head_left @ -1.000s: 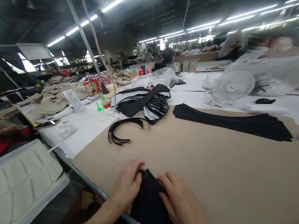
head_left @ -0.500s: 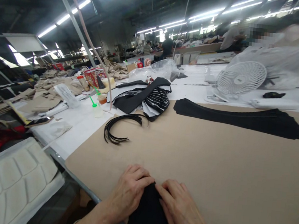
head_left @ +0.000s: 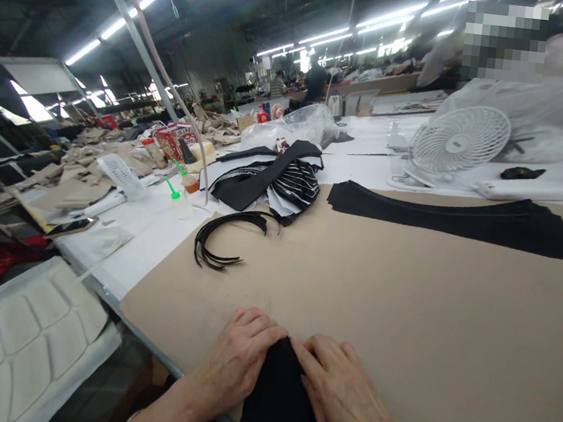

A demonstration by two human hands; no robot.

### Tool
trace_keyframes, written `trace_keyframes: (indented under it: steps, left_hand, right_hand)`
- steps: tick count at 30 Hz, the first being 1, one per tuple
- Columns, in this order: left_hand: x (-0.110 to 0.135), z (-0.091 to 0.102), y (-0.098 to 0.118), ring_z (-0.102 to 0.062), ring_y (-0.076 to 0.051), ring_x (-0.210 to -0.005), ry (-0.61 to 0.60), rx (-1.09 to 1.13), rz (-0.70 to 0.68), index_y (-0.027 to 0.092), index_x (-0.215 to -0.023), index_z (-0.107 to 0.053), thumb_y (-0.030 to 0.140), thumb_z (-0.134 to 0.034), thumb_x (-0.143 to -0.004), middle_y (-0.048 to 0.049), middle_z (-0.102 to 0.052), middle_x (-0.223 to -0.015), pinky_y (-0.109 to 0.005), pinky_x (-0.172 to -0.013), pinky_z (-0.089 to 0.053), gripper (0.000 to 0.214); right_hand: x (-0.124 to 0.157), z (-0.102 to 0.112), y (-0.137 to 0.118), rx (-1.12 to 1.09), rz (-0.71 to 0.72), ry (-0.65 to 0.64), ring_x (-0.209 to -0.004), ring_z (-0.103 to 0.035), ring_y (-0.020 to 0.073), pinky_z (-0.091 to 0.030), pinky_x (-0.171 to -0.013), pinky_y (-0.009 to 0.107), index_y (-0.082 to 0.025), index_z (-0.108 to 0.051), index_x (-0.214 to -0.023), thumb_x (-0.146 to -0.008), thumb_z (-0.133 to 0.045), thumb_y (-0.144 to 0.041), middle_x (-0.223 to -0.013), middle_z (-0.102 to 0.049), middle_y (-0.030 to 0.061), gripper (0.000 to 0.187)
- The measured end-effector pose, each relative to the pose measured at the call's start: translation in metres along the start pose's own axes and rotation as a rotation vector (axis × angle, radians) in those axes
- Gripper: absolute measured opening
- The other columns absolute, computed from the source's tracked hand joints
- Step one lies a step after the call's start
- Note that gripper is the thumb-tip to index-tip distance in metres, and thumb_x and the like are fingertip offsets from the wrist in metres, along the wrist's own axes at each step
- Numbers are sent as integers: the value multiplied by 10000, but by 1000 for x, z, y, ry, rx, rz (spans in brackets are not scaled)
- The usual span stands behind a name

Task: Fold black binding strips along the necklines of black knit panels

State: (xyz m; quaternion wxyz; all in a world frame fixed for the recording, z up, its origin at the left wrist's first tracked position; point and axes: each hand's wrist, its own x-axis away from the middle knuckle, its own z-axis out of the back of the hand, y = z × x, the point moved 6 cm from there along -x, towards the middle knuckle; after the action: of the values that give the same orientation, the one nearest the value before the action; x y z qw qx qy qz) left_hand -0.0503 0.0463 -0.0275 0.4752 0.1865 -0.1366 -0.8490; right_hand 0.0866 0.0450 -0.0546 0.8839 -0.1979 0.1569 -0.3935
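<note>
A black fabric piece (head_left: 284, 399) lies at the table's front edge, its far end between my two hands. My left hand (head_left: 249, 352) is closed on its left side, thumb and fingers pinching near the far corner. From the right, my right hand (head_left: 338, 388) grips the opposite edge, fingertips close to my left thumb. The fingertips and the underside of the fabric are partly hidden. Beyond my hands, a bundle of thin curved black strips (head_left: 218, 241) rests on the brown paper (head_left: 401, 317).
A stack of long curved black pieces (head_left: 456, 219) lies at the back right, before a white fan (head_left: 463, 139). Black and striped pieces (head_left: 269, 179) are piled centrally. A small green-capped bottle (head_left: 179, 203) stands left. A padded white seat back (head_left: 11, 337) is beside the table.
The view has shifted slightly. Both hands keep almost the same place on the black fabric piece, with only small finger movement.
</note>
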Motion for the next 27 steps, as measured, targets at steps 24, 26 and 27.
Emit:
trace_keyframes:
  steps: [24, 26, 27]
  left_hand:
    - [9, 5, -6, -560, -175, -975, 45, 61, 33, 217, -1116, -622, 106, -354, -934, -47, -675, -993, -361, -902, -402, 343]
    - [9, 2, -3, -547, -185, -969, 20, 28, 48, 229, -1205, -580, 86, -353, -920, -46, -663, -1002, -373, -896, -383, 391]
    - [9, 1, -2, -543, -190, -966, 8, 9, 49, 236, -1236, -562, 79, -355, -915, -43, -663, -1003, -379, -895, -372, 412]
  right_hand:
    - [5, -1, -8, 263, 112, 52, -846, -555, 234, -421, -795, 415, -174, -562, -1215, -744, -439, -37, -992, -618, 78, 506]
    - [3, 0, -5, 221, 77, 4, -879, -542, 231, -401, -795, 398, -163, -520, -1288, -756, -400, -11, -1018, -605, 86, 566]
    - [3, 1, -4, 198, 60, -6, -905, -537, 230, -391, -813, 395, -153, -489, -1327, -764, -374, 5, -1043, -600, 93, 596]
